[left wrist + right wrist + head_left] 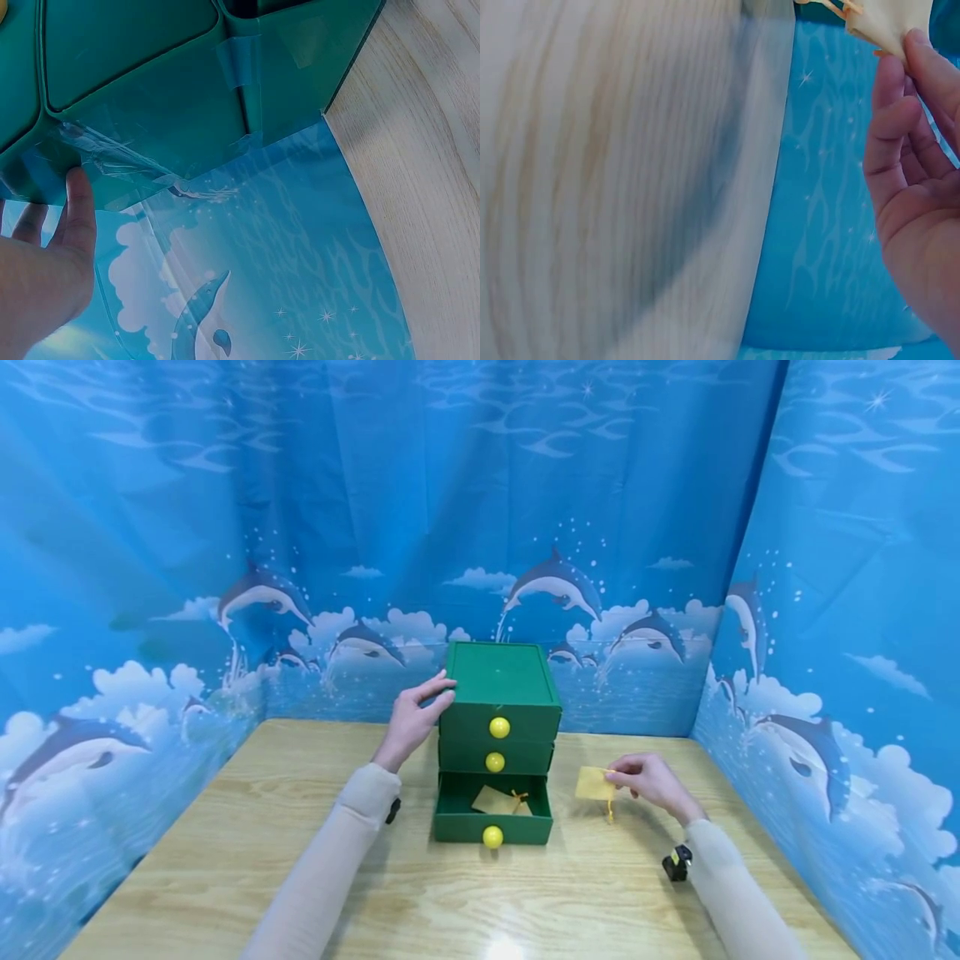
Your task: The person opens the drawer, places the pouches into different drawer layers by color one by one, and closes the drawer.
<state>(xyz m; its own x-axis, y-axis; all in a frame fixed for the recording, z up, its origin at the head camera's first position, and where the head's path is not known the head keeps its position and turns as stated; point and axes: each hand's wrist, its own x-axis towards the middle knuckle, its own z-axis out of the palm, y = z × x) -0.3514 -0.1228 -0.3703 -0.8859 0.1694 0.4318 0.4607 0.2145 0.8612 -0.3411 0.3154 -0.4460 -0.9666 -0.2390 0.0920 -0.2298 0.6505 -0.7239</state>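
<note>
A green box of drawers with round yellow knobs stands mid-table. Its bottom drawer is pulled out, and a yellow drawstring pouch lies inside. My left hand rests on the box's upper left edge, fingers fairly straight; in the left wrist view its thumb touches the taped side. To the right of the drawer, my right hand pinches a second yellow pouch between thumb and fingers above the table, its cord dangling. In the right wrist view that pouch is partly cut off by the top edge.
The wooden table reaches back to a blue curtain printed with dolphins, which encloses the back and sides. Both upper drawers are closed. Clear tape runs along the side of the box.
</note>
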